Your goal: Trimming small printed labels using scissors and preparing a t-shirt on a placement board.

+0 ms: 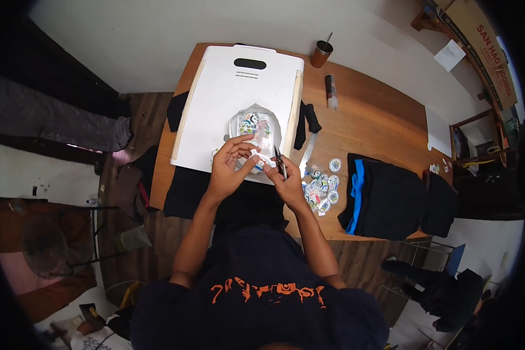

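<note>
Above the white board, my left hand (230, 170) is closed on one edge of a small white cut-out sticker (262, 158), with its other fingers curled loosely. My right hand (290, 184) grips dark-handled scissors (279, 157), blades pointing away from me, and its thumb is at the sticker's other side. Just beyond the hands, a clear plastic bag (276, 121) lies on the board with colourful printed stickers (252, 123) in it. To the right, a pile of cut stickers (319, 193) rests on the wooden table beside a single round sticker (335, 165).
The white board (216, 99) with a slot covers the left of the wooden table (367, 116). Black cloth (201, 195) hangs at the near edge. A metal ruler (309, 149), a clear tube (331, 92), a brown cup (321, 54) and folded black garments (391, 201) lie rightward.
</note>
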A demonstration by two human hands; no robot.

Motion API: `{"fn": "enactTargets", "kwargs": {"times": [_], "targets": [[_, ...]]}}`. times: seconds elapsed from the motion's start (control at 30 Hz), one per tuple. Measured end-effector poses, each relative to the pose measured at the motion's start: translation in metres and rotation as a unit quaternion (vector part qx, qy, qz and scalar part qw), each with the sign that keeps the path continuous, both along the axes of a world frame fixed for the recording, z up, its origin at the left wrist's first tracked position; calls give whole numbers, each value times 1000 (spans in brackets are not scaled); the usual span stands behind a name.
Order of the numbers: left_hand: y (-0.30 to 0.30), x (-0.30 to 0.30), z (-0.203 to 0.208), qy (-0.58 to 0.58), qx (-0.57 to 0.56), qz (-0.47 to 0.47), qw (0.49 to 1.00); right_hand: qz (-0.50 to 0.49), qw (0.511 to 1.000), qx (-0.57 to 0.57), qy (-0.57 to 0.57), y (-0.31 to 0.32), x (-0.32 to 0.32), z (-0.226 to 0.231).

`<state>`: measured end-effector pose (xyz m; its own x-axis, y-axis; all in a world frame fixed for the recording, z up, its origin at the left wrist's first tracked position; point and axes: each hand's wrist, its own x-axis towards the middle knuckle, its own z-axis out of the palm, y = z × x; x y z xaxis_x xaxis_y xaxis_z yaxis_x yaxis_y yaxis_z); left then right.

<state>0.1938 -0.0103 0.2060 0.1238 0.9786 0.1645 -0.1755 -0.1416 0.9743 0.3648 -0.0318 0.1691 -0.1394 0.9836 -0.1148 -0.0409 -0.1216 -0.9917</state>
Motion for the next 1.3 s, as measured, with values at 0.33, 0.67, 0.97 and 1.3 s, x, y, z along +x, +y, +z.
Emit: {"fn": "enactTargets", "kwargs": {"times": [0.33, 0.67, 0.97, 1.3], "targets": [[10, 2, -29, 68, 68, 100, 990, -103, 992, -54, 41, -7, 21, -26], [-6, 10, -30, -37, -47, 49, 997, -148, 985, -48, 73, -2, 3, -1], [-16, 26, -21, -78, -24, 54, 995, -147, 988, 14, 49, -5, -24, 1], [-18, 22, 23, -94, 3, 105, 990, 56, 971, -46, 229, -22, -7, 15]]}}
